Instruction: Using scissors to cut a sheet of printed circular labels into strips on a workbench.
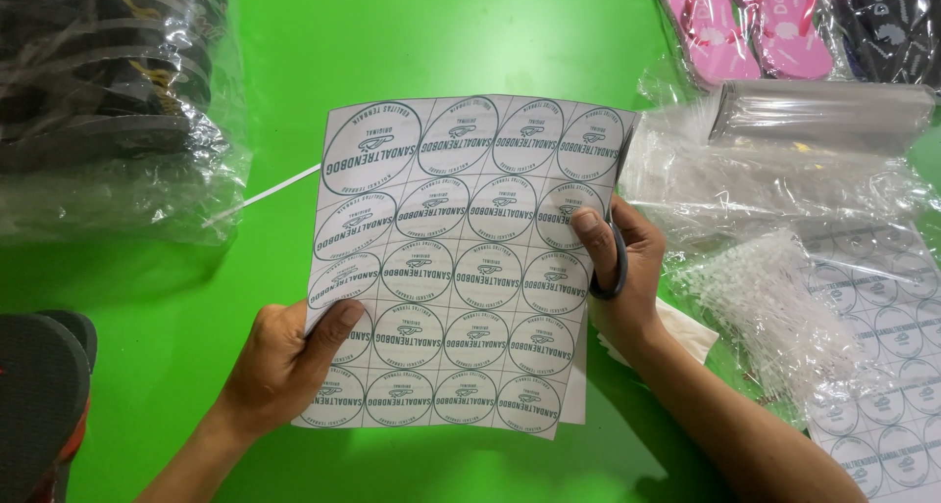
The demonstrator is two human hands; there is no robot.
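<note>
I hold a white sheet of round printed labels (461, 268) upright over the green table (412, 42). My left hand (289, 361) grips its lower left edge, thumb on the front. At the sheet's right edge my right hand (622, 268) pinches it with the thumb on top. A dark scissor handle loop (618, 263) sits around that hand's fingers; the blades are hidden behind the sheet. More sheets seem stacked behind the front one.
Bagged dark sandals (108, 91) lie at the far left, a grey sandal (39, 395) at the lower left. Pink sandals (745, 23), clear plastic bags (784, 160), a pile of white plastic ties (774, 307) and another label sheet (882, 366) fill the right side.
</note>
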